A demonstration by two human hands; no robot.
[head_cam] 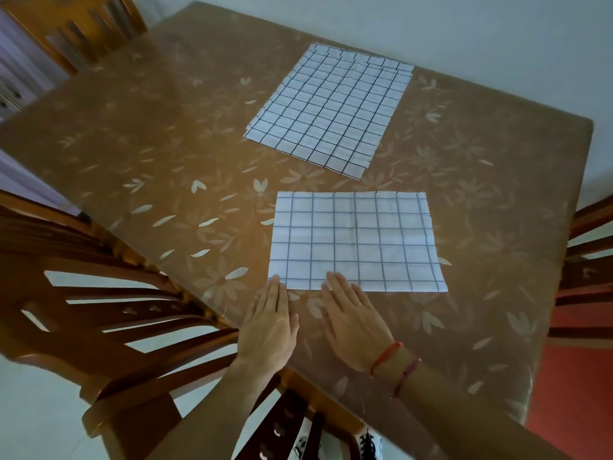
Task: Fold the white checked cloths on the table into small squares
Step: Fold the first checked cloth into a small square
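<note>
Both hands lie flat with straight fingers on the table [166,161]. The left hand [270,323] and right hand [353,322] touch the near edge of the folded checked cloth [355,240]. No writing is readable.

I hold the left hand [268,327] and right hand [353,323] palm-down, side by side and just apart. Fingers on both are straight and point forward. The forearms converge toward the hands.
</note>
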